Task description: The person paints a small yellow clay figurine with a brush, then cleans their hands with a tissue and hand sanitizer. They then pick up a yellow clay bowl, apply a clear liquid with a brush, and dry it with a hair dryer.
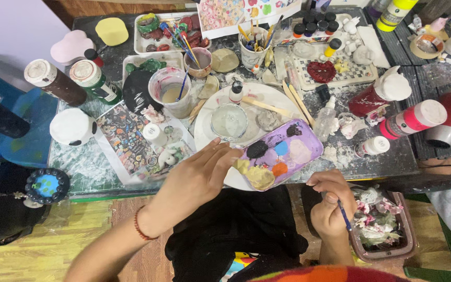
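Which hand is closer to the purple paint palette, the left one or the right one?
The left. The left hand touches the near left edge of the purple paint palette with its fingertips. The right hand, holding a blue paintbrush, is just below the palette, apart from it.

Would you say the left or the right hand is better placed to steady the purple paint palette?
Left, probably: the left hand has fingertips at the purple palette edge, while the right hand grips a blue brush below the table.

Paint bottles are seen ringing a cluttered craft table: a brown bottle and a green one with a white label at far left, a dark red bottle and a pink one at right.
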